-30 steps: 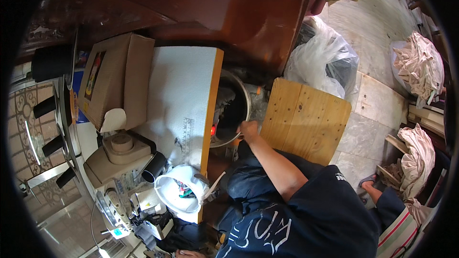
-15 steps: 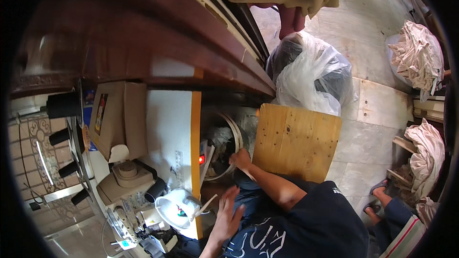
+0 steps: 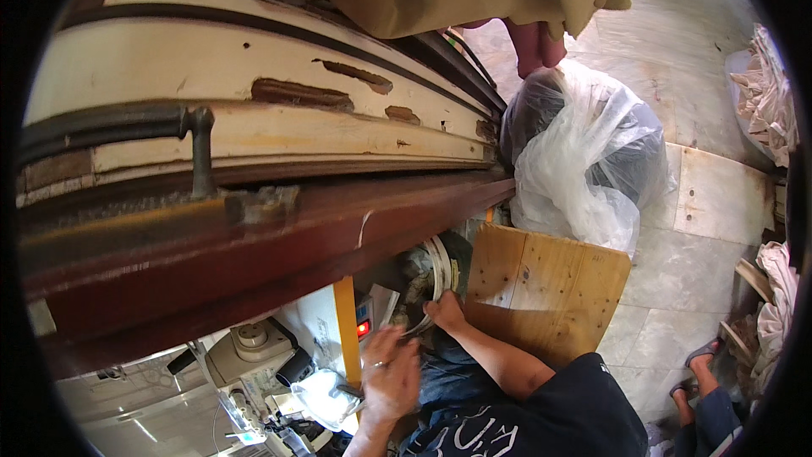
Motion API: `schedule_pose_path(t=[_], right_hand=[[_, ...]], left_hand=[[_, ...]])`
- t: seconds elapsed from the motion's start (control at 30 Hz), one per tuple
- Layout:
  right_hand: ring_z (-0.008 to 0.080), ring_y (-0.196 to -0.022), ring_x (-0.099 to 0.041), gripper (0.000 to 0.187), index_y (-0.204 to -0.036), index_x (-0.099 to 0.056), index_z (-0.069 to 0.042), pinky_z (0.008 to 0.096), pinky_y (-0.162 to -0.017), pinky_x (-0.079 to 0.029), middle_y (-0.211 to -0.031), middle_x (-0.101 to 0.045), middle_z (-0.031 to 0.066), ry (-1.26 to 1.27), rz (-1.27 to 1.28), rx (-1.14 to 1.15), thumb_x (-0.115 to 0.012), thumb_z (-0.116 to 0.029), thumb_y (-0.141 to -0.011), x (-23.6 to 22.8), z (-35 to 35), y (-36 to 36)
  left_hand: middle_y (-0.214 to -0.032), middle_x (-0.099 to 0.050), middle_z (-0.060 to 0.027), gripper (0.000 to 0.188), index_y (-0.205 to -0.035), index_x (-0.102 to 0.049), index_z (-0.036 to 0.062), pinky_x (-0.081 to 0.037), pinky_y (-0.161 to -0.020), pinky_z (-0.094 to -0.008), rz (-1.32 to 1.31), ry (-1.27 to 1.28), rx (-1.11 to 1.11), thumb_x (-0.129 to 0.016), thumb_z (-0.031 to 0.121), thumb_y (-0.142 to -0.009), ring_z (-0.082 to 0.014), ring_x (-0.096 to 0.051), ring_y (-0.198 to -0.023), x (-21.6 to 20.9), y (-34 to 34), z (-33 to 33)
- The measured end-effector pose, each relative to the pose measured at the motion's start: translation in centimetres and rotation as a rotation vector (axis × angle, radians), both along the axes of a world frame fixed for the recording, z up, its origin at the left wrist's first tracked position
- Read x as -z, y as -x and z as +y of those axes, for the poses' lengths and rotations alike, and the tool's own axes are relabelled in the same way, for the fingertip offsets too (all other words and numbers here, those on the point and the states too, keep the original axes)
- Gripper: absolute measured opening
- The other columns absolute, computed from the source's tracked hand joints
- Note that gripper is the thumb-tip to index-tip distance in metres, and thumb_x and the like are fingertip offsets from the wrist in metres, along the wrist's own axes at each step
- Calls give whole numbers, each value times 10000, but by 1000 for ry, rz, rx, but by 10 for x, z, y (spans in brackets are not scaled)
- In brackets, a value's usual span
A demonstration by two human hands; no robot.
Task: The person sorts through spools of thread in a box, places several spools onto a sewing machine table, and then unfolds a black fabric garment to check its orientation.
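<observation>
My right hand (image 3: 445, 312) is closed on the rim of a round bucket (image 3: 438, 264) with a pale edge. Crumpled stuff that I cannot make out fills part of the bucket. In front of my body my left hand (image 3: 389, 377) is raised, slightly blurred, with its fingers stretched and nothing in them. It is near the orange edge (image 3: 347, 330) of a white worktop. A lit red switch (image 3: 364, 327) shows just beyond that hand. Behind the hand lies a white plastic bowl (image 3: 326, 398), partly hidden.
A wooden board (image 3: 545, 288) stands right of the bucket. Behind it a clear plastic bag (image 3: 584, 152) rests on the tiled floor. A dark red beam (image 3: 279, 258) crosses the left. A beige machine (image 3: 249, 347) sits below it. Another person's foot (image 3: 702, 354) shows at right.
My view has swung, so the red beam and cream wood now cover much of the left. My left hand has risen toward the bucket; my right hand stays on the rim.
</observation>
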State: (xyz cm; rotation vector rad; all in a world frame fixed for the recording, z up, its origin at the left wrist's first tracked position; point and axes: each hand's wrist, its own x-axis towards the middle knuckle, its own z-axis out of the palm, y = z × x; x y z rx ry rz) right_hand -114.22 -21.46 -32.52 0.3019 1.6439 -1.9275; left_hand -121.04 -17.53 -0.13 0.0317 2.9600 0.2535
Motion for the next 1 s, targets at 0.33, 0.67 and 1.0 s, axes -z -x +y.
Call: schedule_pose_path(t=[0.33, 0.67, 1.0], right_hand=[[358, -801, -571, 423, -819, -517, 116, 422, -706, -424, -756, -549, 297, -34, -343, -298, -604, -263, -651, -63, 33, 50], [421, -1070, -437, 501, -1090, -407, 89, 411, -880, -379, -1135, -449, 308, -278, -497, -112, -533, -191, -695, -63, 20, 67], [378, -1087, -451, 506, -1168, -412, 31, 407, -897, -375, -1162, -458, 277, -426, -484, 77, -499, -248, -754, -44, -4, 79]], left_hand=[[-1249, -379, -260, 530, -1229, -403, 9, -237, -935, -579, -49, 699, -471, -553, 327, -832, -457, -314, -1167, 11, 26, -48], [-1258, -325, -295, 524, -1288, -251, -40, -232, -978, -492, -377, 193, -896, -483, 187, -876, -446, -297, -1174, -3, 57, -30], [-1227, -389, -294, 478, -1246, -292, -58, -341, -930, -430, -57, -143, -870, -465, 224, -900, -408, -412, -1133, 37, -31, -102]])
